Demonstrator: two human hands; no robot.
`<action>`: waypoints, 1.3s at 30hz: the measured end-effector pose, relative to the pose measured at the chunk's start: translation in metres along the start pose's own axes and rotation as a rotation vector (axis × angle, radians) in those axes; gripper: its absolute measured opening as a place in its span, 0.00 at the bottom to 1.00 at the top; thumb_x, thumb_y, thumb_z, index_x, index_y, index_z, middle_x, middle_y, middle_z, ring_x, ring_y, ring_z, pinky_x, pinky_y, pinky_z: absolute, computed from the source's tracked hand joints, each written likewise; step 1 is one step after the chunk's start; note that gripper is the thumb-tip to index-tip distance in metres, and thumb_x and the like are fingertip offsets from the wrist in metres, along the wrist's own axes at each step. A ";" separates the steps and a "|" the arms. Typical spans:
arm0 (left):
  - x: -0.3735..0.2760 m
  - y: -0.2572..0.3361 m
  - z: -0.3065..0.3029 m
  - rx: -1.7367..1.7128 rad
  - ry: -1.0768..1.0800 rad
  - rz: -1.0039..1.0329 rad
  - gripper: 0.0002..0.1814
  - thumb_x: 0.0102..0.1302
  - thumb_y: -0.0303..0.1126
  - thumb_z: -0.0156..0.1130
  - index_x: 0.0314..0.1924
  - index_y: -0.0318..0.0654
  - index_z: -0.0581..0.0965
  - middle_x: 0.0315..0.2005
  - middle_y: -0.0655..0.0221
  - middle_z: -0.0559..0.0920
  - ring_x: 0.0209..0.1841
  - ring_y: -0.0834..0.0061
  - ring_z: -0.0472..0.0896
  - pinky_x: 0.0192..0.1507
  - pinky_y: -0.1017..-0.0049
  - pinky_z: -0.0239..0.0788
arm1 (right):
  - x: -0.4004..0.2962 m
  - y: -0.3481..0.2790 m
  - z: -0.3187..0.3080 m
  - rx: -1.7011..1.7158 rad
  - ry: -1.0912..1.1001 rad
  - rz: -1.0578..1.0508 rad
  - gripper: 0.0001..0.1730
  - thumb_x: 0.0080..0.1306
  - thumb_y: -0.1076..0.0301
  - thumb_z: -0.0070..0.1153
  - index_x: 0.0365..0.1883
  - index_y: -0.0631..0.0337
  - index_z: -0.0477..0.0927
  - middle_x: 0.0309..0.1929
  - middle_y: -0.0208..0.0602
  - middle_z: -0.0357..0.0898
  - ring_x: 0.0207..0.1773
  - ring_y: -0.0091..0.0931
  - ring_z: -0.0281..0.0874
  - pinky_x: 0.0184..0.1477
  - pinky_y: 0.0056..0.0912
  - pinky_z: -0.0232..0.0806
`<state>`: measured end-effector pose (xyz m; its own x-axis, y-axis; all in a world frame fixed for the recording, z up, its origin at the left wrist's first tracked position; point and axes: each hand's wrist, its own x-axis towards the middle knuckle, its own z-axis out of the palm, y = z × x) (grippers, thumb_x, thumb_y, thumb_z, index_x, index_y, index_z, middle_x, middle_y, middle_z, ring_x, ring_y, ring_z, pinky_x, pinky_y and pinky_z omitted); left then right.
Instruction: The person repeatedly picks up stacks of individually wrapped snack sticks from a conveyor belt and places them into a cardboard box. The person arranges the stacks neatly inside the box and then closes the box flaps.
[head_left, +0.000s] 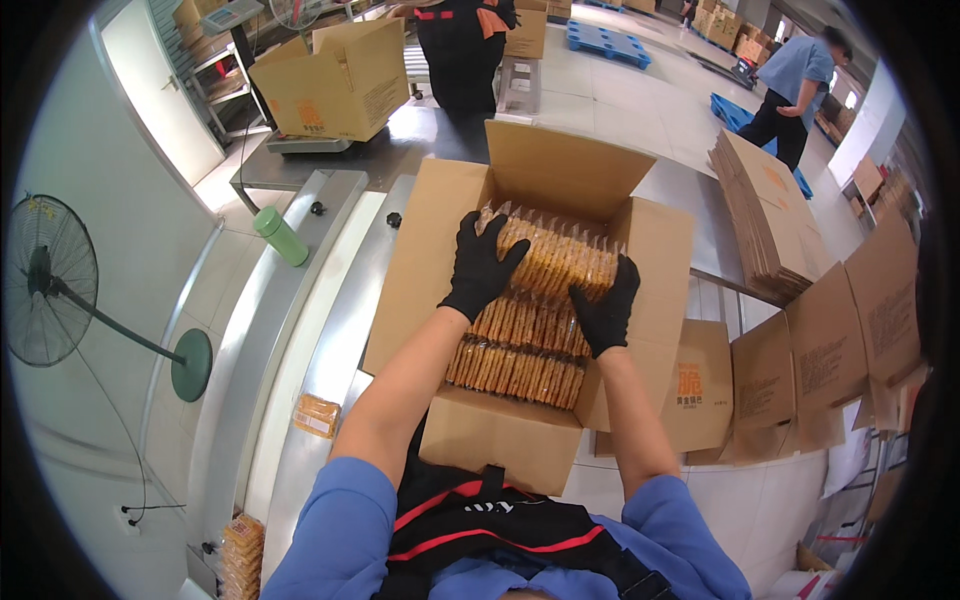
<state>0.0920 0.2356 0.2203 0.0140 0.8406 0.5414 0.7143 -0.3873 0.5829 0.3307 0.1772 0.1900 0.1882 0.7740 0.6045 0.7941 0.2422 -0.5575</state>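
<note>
An open cardboard box stands before me with its flaps spread. Packets of golden crackers in clear film stand on edge in it, in several rows. My left hand and my right hand, both in black gloves, press on the two ends of the far row of packets and hold it between them. That row sits higher than the nearer ones. The nearest row lies by the front flap, untouched. A single packet lies on the metal conveyor edge to the left, and a stack of packets is at the lower left.
A green bottle stands on the left metal rail. Behind it, another open carton rests on a scale. Flattened cartons are stacked at the right, with folded boxes below. Two people are farther off. A fan stands left.
</note>
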 end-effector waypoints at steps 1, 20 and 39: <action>0.002 -0.002 0.009 0.026 0.054 0.063 0.30 0.70 0.49 0.66 0.64 0.39 0.77 0.66 0.40 0.68 0.67 0.40 0.67 0.69 0.50 0.61 | 0.001 -0.003 0.005 -0.009 0.015 -0.005 0.56 0.57 0.55 0.77 0.75 0.66 0.57 0.74 0.60 0.55 0.77 0.53 0.53 0.77 0.53 0.52; 0.013 -0.035 0.083 0.527 -0.404 0.032 0.34 0.72 0.66 0.50 0.56 0.44 0.82 0.50 0.52 0.80 0.53 0.49 0.76 0.63 0.50 0.60 | 0.047 0.013 0.074 -0.481 -0.513 0.271 0.46 0.65 0.23 0.51 0.66 0.51 0.79 0.68 0.57 0.67 0.68 0.49 0.66 0.67 0.49 0.64; -0.028 -0.036 0.047 0.261 -0.213 0.147 0.42 0.70 0.56 0.62 0.78 0.49 0.63 0.79 0.52 0.57 0.80 0.43 0.50 0.78 0.41 0.35 | 0.022 0.022 0.113 -0.499 -0.389 0.178 0.57 0.66 0.24 0.49 0.81 0.56 0.57 0.84 0.57 0.42 0.85 0.51 0.38 0.84 0.50 0.32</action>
<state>0.0987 0.2437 0.1551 0.2558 0.8537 0.4537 0.8478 -0.4235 0.3190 0.2867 0.2658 0.1265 0.1932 0.9550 0.2250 0.9604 -0.1372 -0.2424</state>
